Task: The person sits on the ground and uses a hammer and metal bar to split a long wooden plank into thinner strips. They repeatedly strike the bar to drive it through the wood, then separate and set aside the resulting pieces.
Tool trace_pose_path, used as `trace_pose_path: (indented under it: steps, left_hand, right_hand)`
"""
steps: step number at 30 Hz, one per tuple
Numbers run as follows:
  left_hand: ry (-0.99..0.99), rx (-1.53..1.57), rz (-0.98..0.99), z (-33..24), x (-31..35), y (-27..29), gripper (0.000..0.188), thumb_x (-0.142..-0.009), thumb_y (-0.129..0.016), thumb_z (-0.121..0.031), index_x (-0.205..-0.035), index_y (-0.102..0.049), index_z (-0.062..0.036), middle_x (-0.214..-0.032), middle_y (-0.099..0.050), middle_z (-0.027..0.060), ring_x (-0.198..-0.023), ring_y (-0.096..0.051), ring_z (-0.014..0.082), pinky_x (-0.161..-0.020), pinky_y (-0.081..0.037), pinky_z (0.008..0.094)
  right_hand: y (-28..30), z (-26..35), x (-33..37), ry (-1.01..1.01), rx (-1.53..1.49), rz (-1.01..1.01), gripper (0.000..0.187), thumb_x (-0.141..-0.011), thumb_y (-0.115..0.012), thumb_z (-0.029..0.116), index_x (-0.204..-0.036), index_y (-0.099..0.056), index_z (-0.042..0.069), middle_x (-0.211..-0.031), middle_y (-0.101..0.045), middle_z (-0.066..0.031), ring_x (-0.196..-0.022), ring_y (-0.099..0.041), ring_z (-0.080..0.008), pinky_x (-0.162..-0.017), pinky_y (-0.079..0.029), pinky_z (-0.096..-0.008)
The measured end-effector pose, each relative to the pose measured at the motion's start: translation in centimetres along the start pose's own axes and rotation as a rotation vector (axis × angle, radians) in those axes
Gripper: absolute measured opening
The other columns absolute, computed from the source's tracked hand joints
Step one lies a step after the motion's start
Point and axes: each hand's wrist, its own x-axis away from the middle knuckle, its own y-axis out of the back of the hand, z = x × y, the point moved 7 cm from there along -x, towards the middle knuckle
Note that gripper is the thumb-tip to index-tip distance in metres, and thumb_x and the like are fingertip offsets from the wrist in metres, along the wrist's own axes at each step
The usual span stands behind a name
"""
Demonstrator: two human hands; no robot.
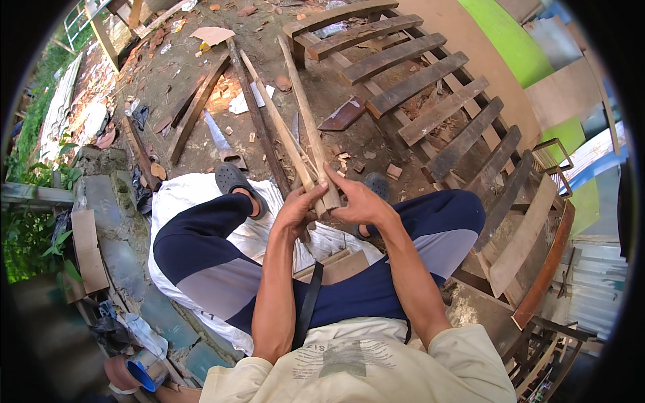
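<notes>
Pale, bare wood occupies both your hands in the head view: the left pole [277, 121] and the right pole [304, 114], their near ends close together at the far edge of the white sheet [173, 201], their far ends reaching well beyond it. Your left hand [299, 209] has its fingers wrapped round the left pole; your right hand [359, 201] has its fingers grasping the right pole, thumb side along the wood. Your palms hide whether the ends touch each other.

Beyond the sheet, a handsaw [216, 133] lies on the ground, and a dark beam [258, 114] stretches away with its near end close to the cloth. Right of the sheet spreads a slatted wooden frame [416, 111]; left of it runs a grey masonry ledge [97, 188].

Judging by your grip, the step in hand is holding the poles side by side by their near ends, perhaps to line them up. Your next move seems to call for a firm hold from both hands, and care that the long far ends don't swing into the beam or the frame.
</notes>
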Motion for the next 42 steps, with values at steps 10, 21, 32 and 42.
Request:
trace_pose_path:
  steps: [10, 21, 32, 42]
  left_hand:
    - [0.005, 0.012, 0.019, -2.1, 1.1, 0.0, 0.040, -0.087, -0.075, -0.022, -0.116, -0.059, 0.0010, -0.100, -0.067, 0.0074, -0.084, -0.068, 0.0153, -0.071, -0.058, 0.0293]
    - [-0.126, -0.048, -0.238, -5.1, 4.1, 6.4, 0.043, -0.081, -0.078, -0.026, -0.107, -0.063, 0.0045, -0.080, -0.062, 0.0032, -0.060, -0.058, 0.0094, -0.050, -0.045, 0.0210]
    - [0.013, -0.355, -0.224, -3.0, 1.5, 8.6, 0.037, -0.084, -0.070, -0.031, -0.097, -0.064, 0.0027, -0.077, -0.060, 0.0034, -0.056, -0.056, 0.0100, -0.047, -0.044, 0.0241]
    - [0.045, -0.610, -0.367, -0.8, -0.7, 7.9, 0.068, -0.079, -0.074, -0.050, -0.107, -0.064, 0.0113, -0.085, -0.065, 0.0093, -0.063, -0.059, 0.0171, -0.054, -0.045, 0.0323]
  right_hand:
    - [1.8, 2.2, -0.4, 0.065, 0.099, -0.016, 0.096, -0.072, -0.069, 0.019, -0.154, -0.022, 0.003, -0.074, -0.061, -0.0291, -0.073, -0.064, -0.0416, -0.070, -0.049, -0.0423]
    - [4.6, -1.1, -1.5, 0.131, 0.035, -0.120, 0.089, -0.075, -0.059, 0.004, -0.156, -0.022, 0.011, -0.098, -0.064, -0.0268, -0.083, -0.061, -0.0195, -0.077, -0.049, -0.0295]
    - [1.8, -2.1, -1.5, -0.127, -0.237, -0.019, 0.098, -0.074, -0.061, -0.005, -0.158, -0.014, 0.011, -0.131, -0.054, -0.0242, -0.098, -0.059, -0.0244, -0.078, -0.051, -0.0290]
    - [-4.3, -9.3, -4.2, -0.486, -0.608, -0.096, 0.090, -0.076, -0.083, 0.020, -0.146, -0.031, -0.002, -0.117, -0.062, -0.0182, -0.100, -0.063, -0.0226, -0.074, -0.054, -0.0359]
